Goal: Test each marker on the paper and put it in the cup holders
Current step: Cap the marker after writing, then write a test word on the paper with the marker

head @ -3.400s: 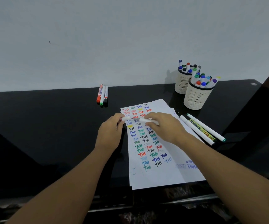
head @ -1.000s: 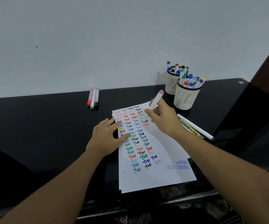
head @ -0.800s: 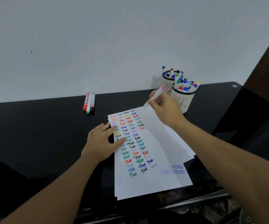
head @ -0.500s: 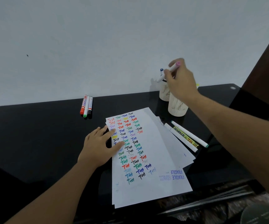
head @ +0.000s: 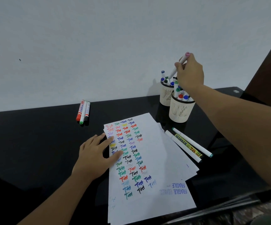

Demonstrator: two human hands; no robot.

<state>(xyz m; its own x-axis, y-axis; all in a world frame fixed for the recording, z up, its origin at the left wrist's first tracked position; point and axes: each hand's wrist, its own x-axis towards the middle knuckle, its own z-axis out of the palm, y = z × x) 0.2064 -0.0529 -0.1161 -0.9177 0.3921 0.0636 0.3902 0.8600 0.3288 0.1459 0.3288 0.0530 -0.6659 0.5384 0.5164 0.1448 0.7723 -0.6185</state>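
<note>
My right hand pinches a white marker with a pink cap, held tilted above the rear cup holder, its lower end among the markers standing there. The front cup holder also holds several markers. My left hand lies flat with straight fingers on the left edge of the paper, which is covered with coloured "Test" marks.
Three markers, red, green and black, lie side by side at the back left of the black table. Three more markers lie to the right of the paper, below the cups. A white wall rises behind.
My right hand lifted the pink-capped marker off the paper and carried it back and right, up over the cup holders. My left hand stayed flat on the paper.
</note>
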